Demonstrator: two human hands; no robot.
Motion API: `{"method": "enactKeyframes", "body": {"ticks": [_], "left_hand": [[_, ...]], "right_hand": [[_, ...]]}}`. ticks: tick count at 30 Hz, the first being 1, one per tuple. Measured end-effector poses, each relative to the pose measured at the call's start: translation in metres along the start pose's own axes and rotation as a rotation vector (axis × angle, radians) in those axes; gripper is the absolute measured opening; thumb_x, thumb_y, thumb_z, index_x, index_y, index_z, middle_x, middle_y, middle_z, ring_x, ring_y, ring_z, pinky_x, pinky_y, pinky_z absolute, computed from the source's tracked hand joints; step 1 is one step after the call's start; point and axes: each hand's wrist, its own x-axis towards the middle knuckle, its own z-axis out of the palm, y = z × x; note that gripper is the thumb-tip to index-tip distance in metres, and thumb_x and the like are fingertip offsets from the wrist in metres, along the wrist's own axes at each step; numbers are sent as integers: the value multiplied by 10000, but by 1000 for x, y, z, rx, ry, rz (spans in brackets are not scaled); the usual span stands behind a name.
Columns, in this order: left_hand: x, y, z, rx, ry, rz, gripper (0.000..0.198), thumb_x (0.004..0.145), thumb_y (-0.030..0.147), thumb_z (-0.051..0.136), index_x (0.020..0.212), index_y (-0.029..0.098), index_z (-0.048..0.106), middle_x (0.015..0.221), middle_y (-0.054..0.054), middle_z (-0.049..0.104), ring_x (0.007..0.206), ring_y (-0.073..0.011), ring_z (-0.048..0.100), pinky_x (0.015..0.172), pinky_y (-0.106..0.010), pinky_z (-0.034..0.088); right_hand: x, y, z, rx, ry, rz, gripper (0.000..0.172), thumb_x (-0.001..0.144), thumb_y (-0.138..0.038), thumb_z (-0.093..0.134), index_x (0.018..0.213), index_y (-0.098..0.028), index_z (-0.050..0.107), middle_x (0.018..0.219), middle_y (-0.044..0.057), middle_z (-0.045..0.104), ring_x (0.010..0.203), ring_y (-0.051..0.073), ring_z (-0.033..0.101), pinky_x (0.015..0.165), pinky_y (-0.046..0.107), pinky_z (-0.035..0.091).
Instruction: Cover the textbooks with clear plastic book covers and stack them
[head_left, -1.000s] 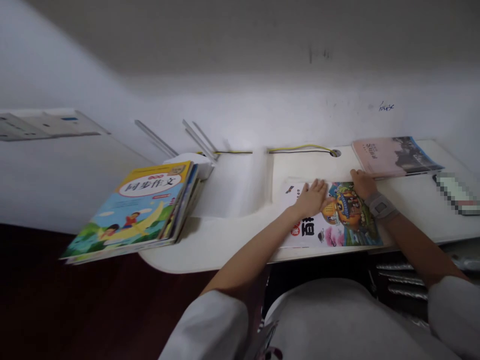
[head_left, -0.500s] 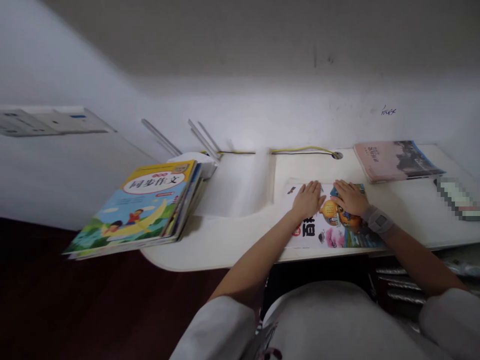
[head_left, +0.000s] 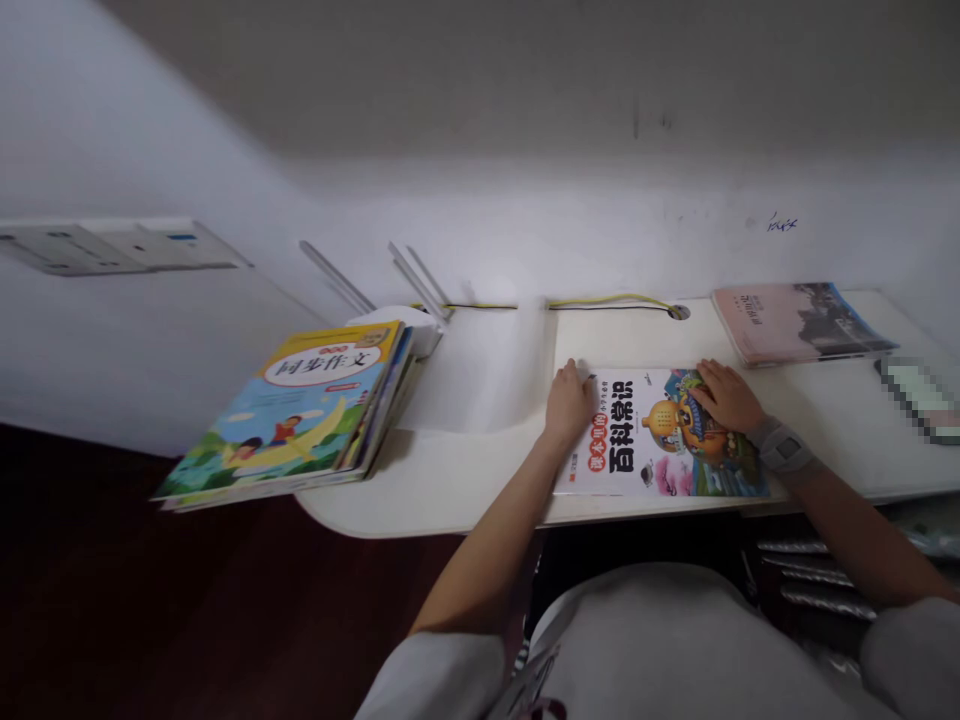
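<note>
A book (head_left: 615,440) with a white cover, bold Chinese lettering and colourful cartoon pictures lies flat near the desk's front edge. My left hand (head_left: 571,402) is at the book's upper left corner, with its fingers curled around the edge; the fingertips are partly hidden. On the upper right part of the cover rests my right hand (head_left: 726,396), its fingers stretched out and lying flat. A grey watch (head_left: 784,447) is on the right wrist. Left of the book, a translucent sheet (head_left: 487,385) lies on the desk, slightly raised along its right side.
A stack of books (head_left: 300,410) overhangs the left end of the white desk (head_left: 435,490). Behind it stands a white router (head_left: 420,325) with upright antennas. Pink-covered books (head_left: 787,325) lie at the back right, near a phone-like object (head_left: 919,400). A yellow cable (head_left: 615,297) runs along the wall.
My left hand has slid left from the cover to the book's left corner, uncovering the title. My right hand has shifted slightly right and still lies on the cover.
</note>
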Motion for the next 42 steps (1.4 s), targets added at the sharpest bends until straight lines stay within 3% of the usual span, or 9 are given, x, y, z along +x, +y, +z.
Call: {"method": "enactKeyframes", "body": {"ticks": [3,7,12,15,18,22,25,33,42], "left_hand": [[3,-1,-10,-89,38,-56,482,876,230,400,1332,76,377,1254,-200,555,1165,-258,530,968,-396,419],[10,-3,-18,-421,70,-193,512,810,250,504,1306,155,417,1093,-101,623,928,-178,628,808,-302,492],[22,-4,-21,-674,-46,-170,644,686,270,653,1297,203,457,691,42,576,586,-102,565,588,-227,460],[25,-2,-24,-889,-107,-172,645,611,254,703,1224,199,514,618,67,553,526,-91,536,553,-223,450],[25,1,-29,-1061,-163,-221,523,544,263,742,1036,179,587,628,49,595,546,-112,567,563,-248,470],[20,4,-33,-1099,-168,-252,335,510,308,772,742,164,577,606,34,604,529,-121,571,560,-270,479],[18,2,-33,-1122,-143,-262,328,502,326,787,641,165,538,563,45,580,503,-105,551,549,-255,463],[20,0,-29,-1144,-108,-286,392,498,401,807,605,157,519,550,35,584,477,-85,537,526,-224,434],[26,2,-32,-961,-210,-321,452,520,534,751,634,159,524,551,-4,591,477,-130,561,517,-270,462]], "right_hand": [[0,3,1,40,41,50,545,900,-425,380,1324,-87,436,1355,199,485,1292,297,393,1030,474,315],[2,7,3,125,92,69,527,901,-415,374,1307,-87,448,1332,199,508,1283,297,406,1011,473,333],[7,10,-2,176,95,72,437,908,-408,371,1198,-131,545,1228,163,592,1201,278,483,1006,468,314],[13,11,-9,187,65,52,388,907,-394,383,1127,-149,588,1148,139,634,1099,256,544,979,449,325],[19,12,-16,188,69,30,360,894,-387,413,1079,-153,615,1061,127,657,1006,246,571,933,419,359],[26,16,-31,254,81,-18,331,848,-376,486,1026,-143,640,969,123,661,931,248,580,877,400,406],[29,23,-44,424,37,-5,344,796,-383,549,1041,-156,633,947,99,660,872,225,591,811,365,449],[35,47,-66,638,-152,94,367,710,-534,581,689,-172,632,591,0,562,568,140,482,558,272,392],[51,52,-65,683,-358,113,469,720,-620,503,624,-173,607,552,-7,531,550,129,465,533,248,362]]}}
